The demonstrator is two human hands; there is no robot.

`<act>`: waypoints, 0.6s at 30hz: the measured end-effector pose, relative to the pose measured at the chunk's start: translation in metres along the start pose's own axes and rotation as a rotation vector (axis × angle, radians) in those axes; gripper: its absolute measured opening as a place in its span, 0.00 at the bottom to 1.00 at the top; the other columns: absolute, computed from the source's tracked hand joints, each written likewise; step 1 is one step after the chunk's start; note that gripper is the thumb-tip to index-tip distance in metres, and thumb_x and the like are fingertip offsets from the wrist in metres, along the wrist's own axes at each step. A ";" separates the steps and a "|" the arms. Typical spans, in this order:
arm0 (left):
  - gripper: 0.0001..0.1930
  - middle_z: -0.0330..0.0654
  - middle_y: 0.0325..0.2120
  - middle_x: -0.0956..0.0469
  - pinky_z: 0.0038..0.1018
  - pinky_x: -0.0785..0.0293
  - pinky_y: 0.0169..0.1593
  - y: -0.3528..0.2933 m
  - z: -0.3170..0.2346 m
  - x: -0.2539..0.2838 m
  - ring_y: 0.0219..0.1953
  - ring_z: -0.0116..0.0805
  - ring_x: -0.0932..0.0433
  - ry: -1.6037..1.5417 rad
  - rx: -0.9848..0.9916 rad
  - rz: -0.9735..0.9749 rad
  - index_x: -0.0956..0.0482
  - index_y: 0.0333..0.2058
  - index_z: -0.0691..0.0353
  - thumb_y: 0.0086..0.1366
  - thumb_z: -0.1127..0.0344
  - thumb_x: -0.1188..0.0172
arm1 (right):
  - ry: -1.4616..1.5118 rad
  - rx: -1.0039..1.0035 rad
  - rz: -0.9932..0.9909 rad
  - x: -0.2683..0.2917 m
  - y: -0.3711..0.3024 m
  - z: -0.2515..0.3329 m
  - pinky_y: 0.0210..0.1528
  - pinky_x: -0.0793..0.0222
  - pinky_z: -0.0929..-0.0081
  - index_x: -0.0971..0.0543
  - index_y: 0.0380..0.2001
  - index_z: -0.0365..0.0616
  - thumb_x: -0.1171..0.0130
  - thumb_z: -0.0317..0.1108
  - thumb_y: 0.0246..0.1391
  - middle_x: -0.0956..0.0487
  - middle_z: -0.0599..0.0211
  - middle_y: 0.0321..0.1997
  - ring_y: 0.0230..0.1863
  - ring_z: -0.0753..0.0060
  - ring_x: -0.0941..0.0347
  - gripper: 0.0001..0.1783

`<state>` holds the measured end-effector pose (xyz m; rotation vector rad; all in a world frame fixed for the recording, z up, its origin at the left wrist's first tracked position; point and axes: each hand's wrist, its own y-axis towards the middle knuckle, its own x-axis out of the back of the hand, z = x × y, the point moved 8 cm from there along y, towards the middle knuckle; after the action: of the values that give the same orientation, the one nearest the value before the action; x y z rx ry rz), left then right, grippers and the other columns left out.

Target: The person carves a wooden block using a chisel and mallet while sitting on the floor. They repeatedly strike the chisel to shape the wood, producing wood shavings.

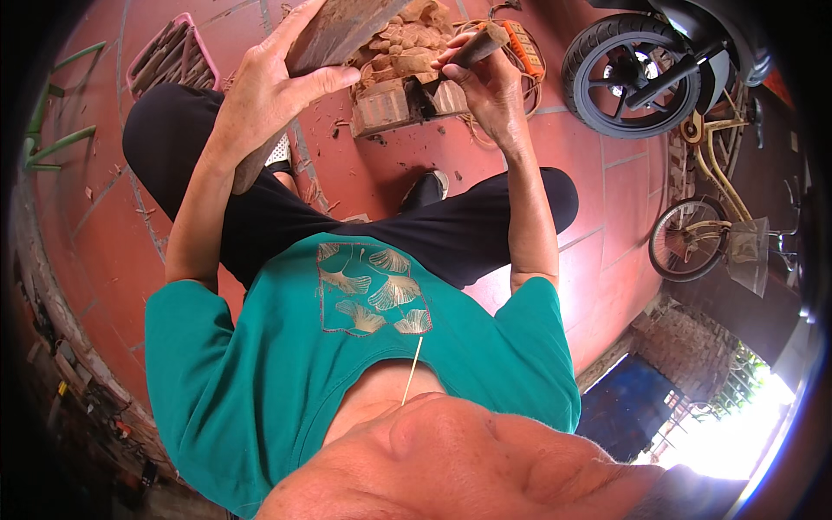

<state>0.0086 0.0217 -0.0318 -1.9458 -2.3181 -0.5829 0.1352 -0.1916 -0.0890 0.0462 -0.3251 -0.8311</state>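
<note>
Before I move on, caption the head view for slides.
Left hand grips a wood slab, right hand a wooden-handled tool, near wood chips.

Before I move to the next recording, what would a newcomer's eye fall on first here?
Probably the green shirt with its pale leaf print, filling the middle. Next, near the top edge, the left hand grips a dark wood block and the right hand a wooden handle, a heap of brown chips lying between them. At upper right, a black wheel stands out against the red floor.
</note>
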 end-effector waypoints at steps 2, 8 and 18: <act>0.45 0.52 0.63 0.27 0.33 0.33 0.67 -0.001 -0.011 -0.002 0.64 0.36 0.28 0.027 0.023 -0.008 0.40 0.71 0.68 0.58 0.73 0.27 | -0.027 -0.001 0.019 -0.001 0.000 -0.001 0.58 0.21 0.69 0.26 0.53 0.36 0.38 0.19 0.63 0.18 0.64 0.46 0.50 0.70 0.18 0.17; 0.47 0.51 0.64 0.28 0.33 0.35 0.68 0.001 -0.023 0.001 0.66 0.36 0.30 0.004 -0.147 0.009 0.42 0.72 0.69 0.56 0.72 0.25 | -0.126 0.028 0.021 -0.007 -0.003 0.005 0.56 0.21 0.73 0.25 0.50 0.36 0.38 0.17 0.61 0.18 0.65 0.45 0.49 0.73 0.18 0.15; 0.45 0.47 0.57 0.20 0.33 0.25 0.55 0.010 -0.042 -0.039 0.52 0.37 0.19 0.232 -0.047 0.236 0.38 0.72 0.58 0.59 0.65 0.26 | -0.280 0.160 -0.029 -0.008 -0.004 0.011 0.43 0.21 0.68 0.22 0.44 0.40 0.32 0.25 0.57 0.16 0.60 0.39 0.40 0.62 0.15 0.13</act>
<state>0.0175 -0.0274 -0.0015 -2.0101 -1.9232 -0.7978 0.1240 -0.1873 -0.0817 0.0842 -0.6559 -0.8400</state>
